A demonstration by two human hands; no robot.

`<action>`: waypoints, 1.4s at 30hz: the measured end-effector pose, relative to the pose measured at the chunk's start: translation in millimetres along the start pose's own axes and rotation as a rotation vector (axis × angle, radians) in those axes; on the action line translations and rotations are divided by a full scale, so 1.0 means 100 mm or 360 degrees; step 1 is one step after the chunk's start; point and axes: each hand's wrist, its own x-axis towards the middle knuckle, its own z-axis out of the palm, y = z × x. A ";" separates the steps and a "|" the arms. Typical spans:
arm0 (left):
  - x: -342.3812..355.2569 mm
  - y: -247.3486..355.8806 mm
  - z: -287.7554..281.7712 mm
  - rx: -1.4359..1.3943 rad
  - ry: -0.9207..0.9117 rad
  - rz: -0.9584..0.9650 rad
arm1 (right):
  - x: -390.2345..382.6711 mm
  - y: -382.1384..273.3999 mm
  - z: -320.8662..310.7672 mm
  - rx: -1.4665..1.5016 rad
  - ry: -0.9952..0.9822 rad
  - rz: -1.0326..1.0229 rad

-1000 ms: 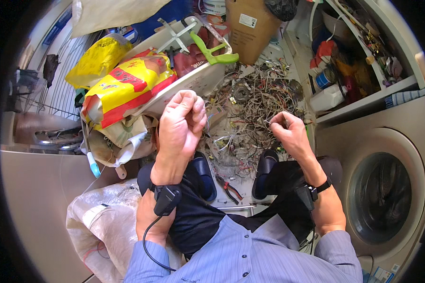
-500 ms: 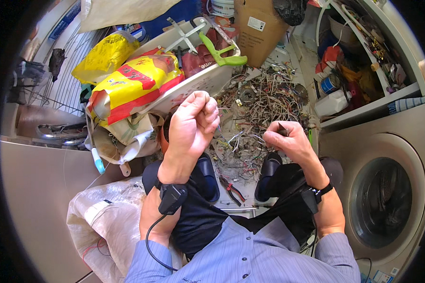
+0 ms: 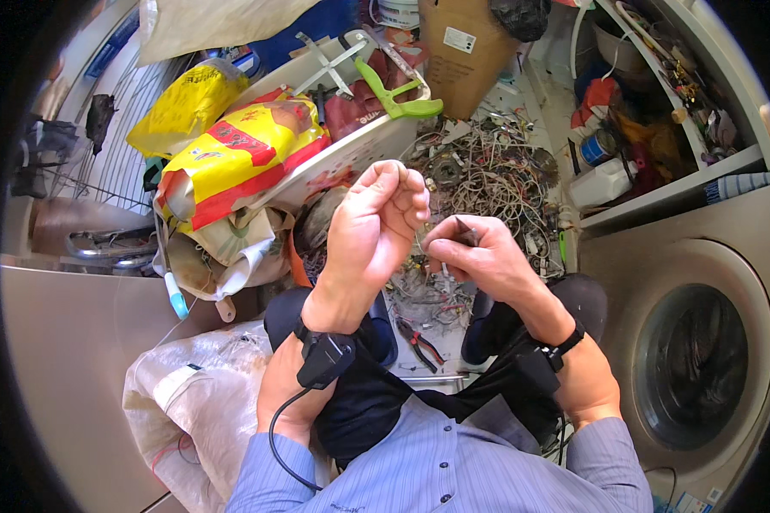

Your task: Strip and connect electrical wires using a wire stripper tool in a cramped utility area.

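1. The person's left hand (image 3: 378, 229) is raised with its palm turned up, the fingers loosely curled and the thumb tip up by the forefinger. From where I stand I cannot tell whether anything is pinched there.
2. The right hand (image 3: 486, 261), just beside it on the right, has thumb and forefinger closed narrowly on a small, dark, pointed piece (image 3: 465, 231), whose tip sticks up above the thumb.
3. A thin, pale bit (image 3: 444, 269) shows just under the right fingers; whether it is held or lies beyond them, I cannot tell.
4. Beyond both hands, a tangled heap of pale, grey and coloured wires (image 3: 509, 184) spreads across the whitish floor (image 3: 449, 329).
5. Nearer, between the feet, lie pliers with red-and-black handles (image 3: 419, 344), well apart from the hands.
6. On the far left, a yellow-and-red plastic bag (image 3: 248, 158) lies on a white plastic tub (image 3: 368, 147), with a bright green plastic handle (image 3: 415, 108) at the tub's far right corner.
7. A tall brown cardboard box (image 3: 466, 64) stands past the heap; on the right is a beige front-loading washing machine (image 3: 693, 350).
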 end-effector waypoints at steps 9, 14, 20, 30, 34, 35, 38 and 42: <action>-0.01 0.10 -0.17 0.0269 0.0283 0.0040 | -0.13 0.03 -0.21 0.0311 0.0052 0.0106; -0.04 0.12 -0.26 0.0279 0.0308 0.0012 | -0.18 0.04 -0.28 0.0412 0.0007 0.0098; -0.05 0.09 -0.24 0.0384 0.0410 0.0019 | -0.21 0.03 -0.30 0.0376 0.0085 0.0155; -0.05 0.21 -0.40 0.0449 0.0200 0.0209 | -0.23 0.02 -0.31 0.0370 0.0110 0.0147; -0.10 0.16 -0.05 0.0928 0.0368 0.0162 | -0.21 0.06 -0.35 0.0504 0.0208 0.0110; -0.12 0.14 -0.03 0.1521 0.0403 0.0399 | -0.20 0.05 -0.35 0.0478 0.0226 0.0116; -0.13 0.06 0.06 0.2236 0.0533 0.0799 | -0.18 0.13 -0.36 0.0603 0.0264 0.0021; -0.23 0.06 0.06 0.2270 0.0171 0.0382 | -0.16 0.16 -0.35 0.0645 0.0278 0.0017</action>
